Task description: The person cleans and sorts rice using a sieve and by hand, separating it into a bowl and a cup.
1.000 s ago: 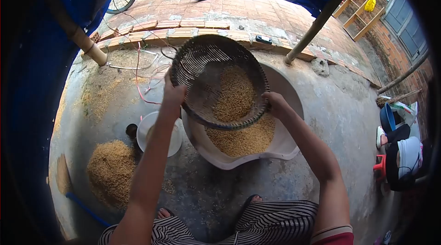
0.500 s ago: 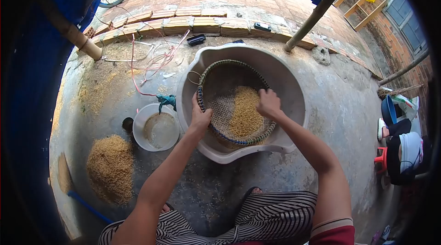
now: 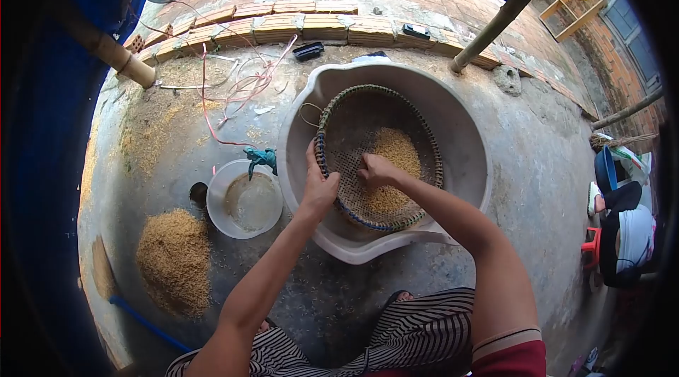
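A round woven bamboo sieve [image 3: 353, 105] rests tilted inside a large grey plastic basin [image 3: 463, 133]. Yellow-brown grain [image 3: 399, 151] lies heaped on the right side of its mesh. My left hand [image 3: 320, 189] is closed on the sieve's left rim, thumb on the inside. Over the mesh, at the left edge of the grain, is my right hand [image 3: 378, 170] with its fingers curled. Whatever those fingers hold, if anything, is hidden. A strip of teal cloth [image 3: 262, 160] hangs at the basin's left side.
Left of the basin stands a translucent tub [image 3: 244, 225] of cloudy water beside a dark cup [image 3: 199, 194]. A grain pile [image 3: 173, 260] and a blue-handled tool [image 3: 145, 320] lie nearer me. Bamboo poles [image 3: 488, 30] stand around; another person [image 3: 633, 235] sits at far right.
My right hand has moved left across the mesh, from the grain's right side to its left edge. The left hand keeps its hold on the rim. The whole view has shifted slightly.
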Tool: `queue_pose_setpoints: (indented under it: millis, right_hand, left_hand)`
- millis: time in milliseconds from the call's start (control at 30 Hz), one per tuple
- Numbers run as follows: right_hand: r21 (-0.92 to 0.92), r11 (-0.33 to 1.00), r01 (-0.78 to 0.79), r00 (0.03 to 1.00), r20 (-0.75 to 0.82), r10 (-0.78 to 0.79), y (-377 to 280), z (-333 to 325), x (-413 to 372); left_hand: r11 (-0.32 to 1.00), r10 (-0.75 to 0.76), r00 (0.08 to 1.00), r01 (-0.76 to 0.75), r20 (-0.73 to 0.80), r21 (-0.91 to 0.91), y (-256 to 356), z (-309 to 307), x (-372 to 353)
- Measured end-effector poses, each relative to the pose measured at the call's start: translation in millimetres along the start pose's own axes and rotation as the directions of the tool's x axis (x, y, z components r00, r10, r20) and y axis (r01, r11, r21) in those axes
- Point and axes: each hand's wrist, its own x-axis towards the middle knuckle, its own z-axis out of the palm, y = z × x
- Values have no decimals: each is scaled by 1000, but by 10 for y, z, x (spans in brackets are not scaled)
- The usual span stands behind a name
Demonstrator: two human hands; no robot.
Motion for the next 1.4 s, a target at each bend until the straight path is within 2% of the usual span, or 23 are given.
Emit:
queue_pose_setpoints:
  millis: [133, 200, 333, 433, 500, 567, 633, 700, 767, 833, 867, 933, 967, 1033, 1100, 1167, 1233, 1267, 1300, 1333, 1367, 1400]
  right_hand:
    - [-56, 998, -16, 1000, 1, 16, -9, 14, 38]
    - [-58, 997, -56, 998, 25, 58, -30, 15, 36]
    - [-50, 996, -72, 996, -46, 70, -44, 35, 1]
    - [6, 999, -38, 997, -61, 38, -65, -82, -53]
    - [275, 960, -58, 998, -3, 61, -64, -411, -173]
    - [202, 973, -115, 964, -212, 158, 94, -725, -323]
    - [187, 924, -334, 820, -426, 382, 382, -871, -501]
    - [41, 874, -484, 675, -619, 402, 796, -760, -659]
    - [107, 818, -565, 757, -326, 566, 1127, -695, -796]
    - [276, 712, -646, 761, 152, 631, 878, -731, -1013]
    - [273, 714, -645, 761, 148, 631, 870, -642, -1042]
    - [399, 665, -631, 741, 60, 668, 910, -441, -1047]
    - [505, 624, -596, 763, 115, 636, 972, -441, -1041]
    - [470, 673, -572, 792, 103, 602, 822, -616, -1036]
    - [432, 715, -549, 817, 98, 568, 561, -833, -1079]
    - [638, 711, -295, 937, 46, 347, 171, -1157, -1170]
    - [651, 749, -125, 961, -107, 254, -282, -1482, -1296]
    - [650, 751, -119, 962, -110, 248, -371, -1627, -1329]
    - [691, 719, -71, 951, -171, 258, -432, -1765, -1347]
    - [729, 685, -18, 935, -230, 269, -449, -1863, -1334]
    - [682, 731, 19, 867, -375, 328, -341, -1913, -1269]
    - [631, 775, 42, 775, -510, 374, -160, -1920, -1223]
  left_hand:
    - [999, -26, 1000, 26, -1, 45, -4, -16, -1]
    - [997, 16, 1000, -15, -10, 74, -27, -21, 11]
    - [1000, 18, 1000, -18, -6, 21, -33, -14, 10]
    - [993, 61, 997, -57, -40, 104, -38, -21, 16]
    - [995, 51, 998, -46, -48, 93, 22, -6, -30]
    - [992, 22, 997, -13, -73, 122, 20, -19, -36]
    - [987, -2, 995, 18, -96, 161, -19, -19, -24]
    - [961, 125, 986, -93, -108, 260, -84, -17, -5]
    - [964, 116, 988, -87, -103, 251, -71, -21, 3]
    - [969, 104, 989, -77, -102, 235, -34, 14, -17]
    - [968, 97, 991, -71, -97, 240, 13, 40, -28]
    - [966, 98, 991, -73, -91, 247, 120, 55, -37]
    - [971, 94, 993, -74, -76, 226, 173, 28, -19]
    - [976, 97, 993, -83, -63, 202, 320, -73, 41]
    - [983, 168, 986, -166, -15, 74, 540, -293, 132]
    - [991, 122, 991, -124, -47, -44, 889, -516, 217]
    - [992, 20, 994, -34, -111, -124, 1194, -763, 308]
    - [981, -36, 991, 10, -131, -196, 1283, -841, 362]
    - [954, -65, 997, 47, -52, -296, 1354, -833, 380]
    - [948, -84, 994, 57, -72, -314, 1270, -776, 419]
    - [987, -94, 990, 79, -104, -137, 1078, -726, 497]
    - [988, -53, 993, 36, -110, -148, 1008, -479, 363]
